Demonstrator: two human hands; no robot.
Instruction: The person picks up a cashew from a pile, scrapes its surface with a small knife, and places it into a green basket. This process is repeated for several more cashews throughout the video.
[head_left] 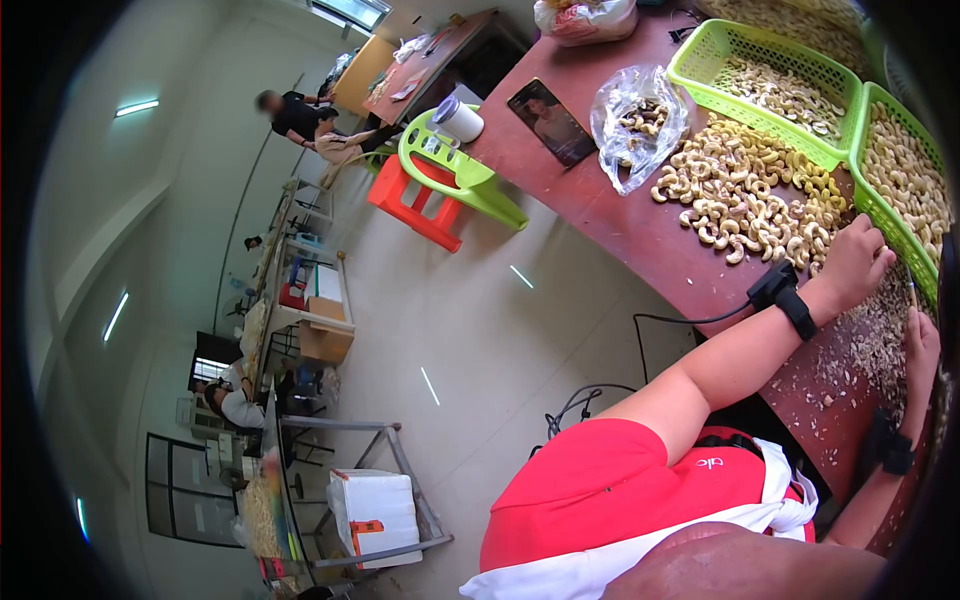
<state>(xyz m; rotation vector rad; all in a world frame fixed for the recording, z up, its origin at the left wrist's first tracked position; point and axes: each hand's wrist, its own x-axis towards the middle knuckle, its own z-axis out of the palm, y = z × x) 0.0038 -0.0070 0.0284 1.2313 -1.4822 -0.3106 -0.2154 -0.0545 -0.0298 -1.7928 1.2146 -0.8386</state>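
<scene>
- The left hand (857, 264) is at the green basket's (886, 212) near edge, fingers curled — whether they grip anything, I can't tell from here.
- The right hand (921, 345) is closed on a thin tool (912, 294), over the pale scraps (880, 335) on the red table (650, 235).
- Cashews (735, 205) lie heaped loose on the tabletop, just beyond the left hand; more fill that basket and partly cover a second basket's (706, 99) bottom.
- A clear plastic bag (608, 125) of darker pieces sits beside the heap, next to a phone (551, 121).

Red stool (392, 190) beside green chair (482, 185), white cup (460, 121), lit phone (551, 122), white box (374, 512)
</scene>
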